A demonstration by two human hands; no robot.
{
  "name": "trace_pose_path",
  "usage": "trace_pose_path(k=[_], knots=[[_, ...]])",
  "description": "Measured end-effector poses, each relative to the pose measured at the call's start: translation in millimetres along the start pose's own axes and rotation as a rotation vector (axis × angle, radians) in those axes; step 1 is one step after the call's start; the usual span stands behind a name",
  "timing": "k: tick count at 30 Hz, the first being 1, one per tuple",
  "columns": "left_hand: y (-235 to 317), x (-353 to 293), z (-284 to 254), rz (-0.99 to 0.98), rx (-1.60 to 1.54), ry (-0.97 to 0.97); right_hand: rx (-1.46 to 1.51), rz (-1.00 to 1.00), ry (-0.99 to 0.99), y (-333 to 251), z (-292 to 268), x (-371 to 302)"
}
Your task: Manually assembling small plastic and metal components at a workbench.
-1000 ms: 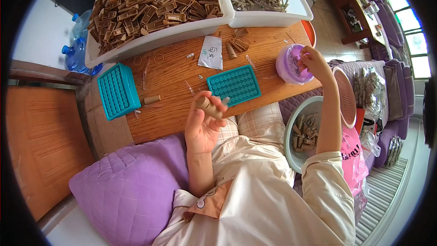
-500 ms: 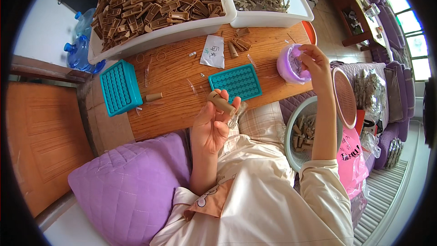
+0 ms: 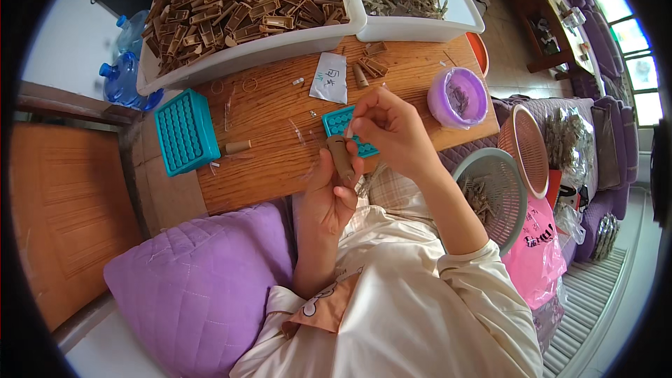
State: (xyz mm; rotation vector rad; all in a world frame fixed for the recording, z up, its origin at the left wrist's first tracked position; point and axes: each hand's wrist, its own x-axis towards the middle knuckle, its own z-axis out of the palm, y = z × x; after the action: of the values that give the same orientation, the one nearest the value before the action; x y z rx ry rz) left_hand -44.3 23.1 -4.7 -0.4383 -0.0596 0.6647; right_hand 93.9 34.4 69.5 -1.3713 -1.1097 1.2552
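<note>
My left hand (image 3: 329, 192) is wrapped round a brown plastic tube-shaped casing (image 3: 341, 159), tilted upward above my lap. Close over its upper end, my right hand (image 3: 385, 129) is pinched on something small and pale, too small to make out. Behind the hands lies a teal tray (image 3: 339, 120) with rows of round hollows, partly covered by my right hand. Right of it stands a purple bowl (image 3: 479, 103) lined with a clear bag and holding small thin dark pieces.
A large white bin (image 3: 294, 38) of brown casings stands at the back, beside another white bin (image 3: 420, 28) of small greyish pieces. At left is a second teal tray (image 3: 183, 133), near a loose brown casing (image 3: 238, 147). A grey basket (image 3: 514, 203) sits to my right.
My right hand has moved left from the purple bowl to the casing in my left hand. The casing has turned more upright.
</note>
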Motion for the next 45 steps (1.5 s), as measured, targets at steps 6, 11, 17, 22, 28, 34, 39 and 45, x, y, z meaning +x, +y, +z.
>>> trace_pose_path(k=[6, 11, 17, 22, 28, 34, 39, 45], knots=[[-4.0, -2.5, 1.0, 0.162, 0.306, 0.175, -0.005, 0.194, -0.093, -6.5, 1.7, -4.3], [-5.1, -1.1, -0.8, 0.175, 0.422, 0.148, 0.053, 0.125, -0.141, -0.2, -4.8, -9.2], [-5.2, 0.1, -0.8, 0.159, 0.54, 0.067, -0.084, 0.045, -0.128, -1.5, -7.0, -13.0], [-10.1, -0.8, 1.6, 0.227, 0.68, 0.123, -0.154, 0.072, -0.128, -4.4, -4.6, -15.5], [-9.9, -2.7, 6.2, 0.228, 0.748, 0.188, -0.08, 0.032, -0.092, 6.5, -2.5, -18.3], [-12.6, 1.0, 10.0, 0.277, 0.902, 0.092, -0.123, -0.093, -0.048, 14.4, -3.1, -19.8], [-7.5, 0.1, 8.6, 0.163, 0.882, 0.016, -0.07, -0.081, 0.0, -1.7, 0.4, -28.9], [-10.0, -4.0, 15.2, 0.236, 0.926, 0.088, -0.173, -0.139, 0.037, 0.8, 8.7, -33.7]])
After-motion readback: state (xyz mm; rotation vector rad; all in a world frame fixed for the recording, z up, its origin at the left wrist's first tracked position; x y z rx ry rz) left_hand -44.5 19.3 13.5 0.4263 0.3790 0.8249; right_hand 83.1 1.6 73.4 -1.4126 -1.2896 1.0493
